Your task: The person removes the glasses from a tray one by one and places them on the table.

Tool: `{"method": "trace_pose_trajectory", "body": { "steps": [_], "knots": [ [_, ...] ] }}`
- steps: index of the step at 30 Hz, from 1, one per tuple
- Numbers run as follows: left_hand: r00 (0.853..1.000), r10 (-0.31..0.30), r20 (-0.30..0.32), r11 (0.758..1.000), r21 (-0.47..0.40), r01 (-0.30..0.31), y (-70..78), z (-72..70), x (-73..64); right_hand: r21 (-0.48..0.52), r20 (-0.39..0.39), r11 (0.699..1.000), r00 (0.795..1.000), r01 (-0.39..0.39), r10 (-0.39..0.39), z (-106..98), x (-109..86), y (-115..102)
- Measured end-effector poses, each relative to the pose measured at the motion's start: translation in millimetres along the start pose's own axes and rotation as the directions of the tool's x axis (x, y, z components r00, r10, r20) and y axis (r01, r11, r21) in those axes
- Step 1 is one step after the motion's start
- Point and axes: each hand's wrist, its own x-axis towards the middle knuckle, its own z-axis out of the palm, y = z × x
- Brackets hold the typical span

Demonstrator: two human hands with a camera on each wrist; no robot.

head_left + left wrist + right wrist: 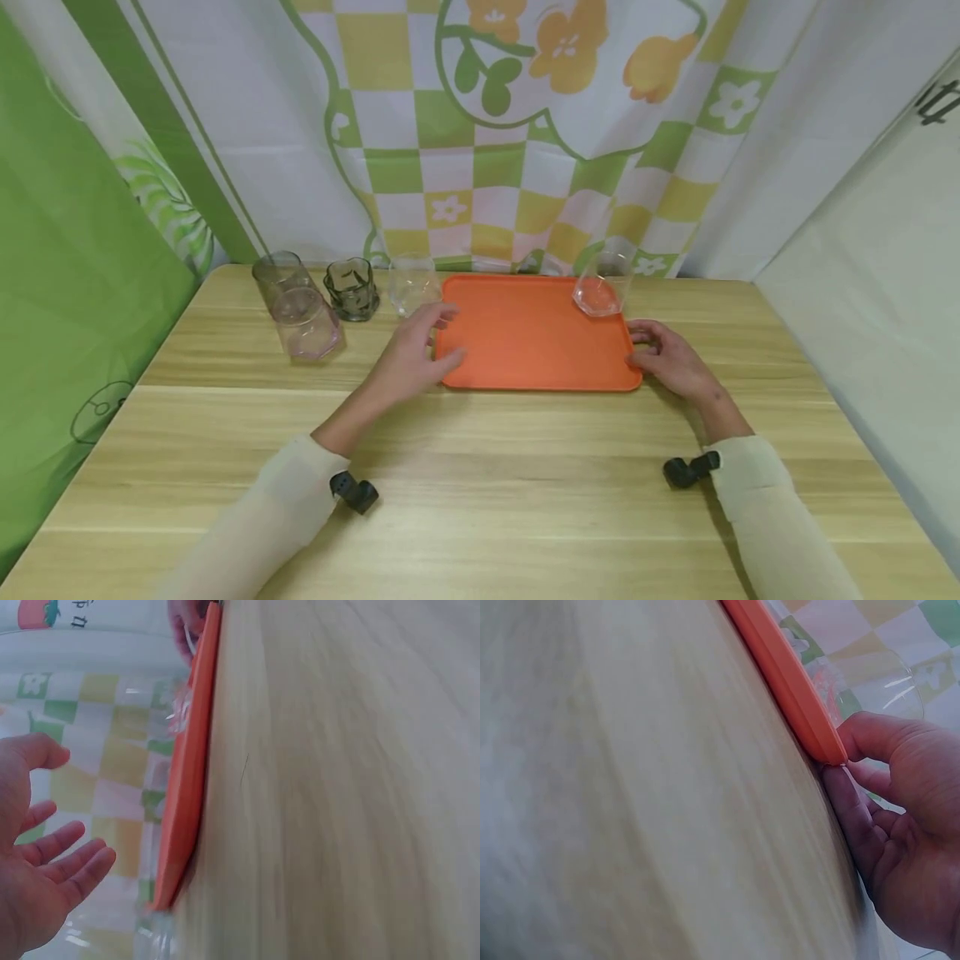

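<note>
An orange tray (536, 333) lies on the table, and a clear drinking glass (602, 287) stands in its back right corner. My right hand (675, 360) pinches the tray's right edge. In the right wrist view the thumb (877, 736) is at the upper rim and the fingers (853, 814) are underneath. At the tray's left edge, my left hand (411, 354) has its thumb and fingers apart. The left wrist view shows these fingers (64, 859) loosely spread, with nothing held.
Left of the tray stand a clear glass (412, 287), a short dark grey glass (352, 292), a pinkish glass (309, 329) and a taller grey glass (279, 273). A patterned curtain (495, 183) hangs behind the wooden table (510, 475).
</note>
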Motion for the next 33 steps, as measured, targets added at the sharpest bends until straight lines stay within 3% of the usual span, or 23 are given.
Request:
{"method": "trace_pose_trajectory", "body": {
  "steps": [5,12,20,33],
  "knots": [
    [0.999,-0.006,0.042,0.999,-0.033,0.008,-0.6,20.5,16.6,0.002,-0.005,1.000,1.000,0.004,-0.004,1,1.7,2],
    [0.999,-0.011,0.046,0.999,-0.036,0.013,0.9,47.1,41.4,-0.006,-0.008,1.000,1.000,0.003,-0.003,0,3.0,4],
    [0.992,-0.093,0.089,0.995,-0.013,0.095,2.7,80.8,72.5,-0.002,-0.003,1.000,1.000,-0.002,0.002,0,6.1,12],
    [0.983,-0.178,0.040,0.984,0.026,0.177,16.5,136.6,115.6,0.019,-0.020,1.000,1.000,-0.013,0.013,1,2.5,6]
  ]
}}
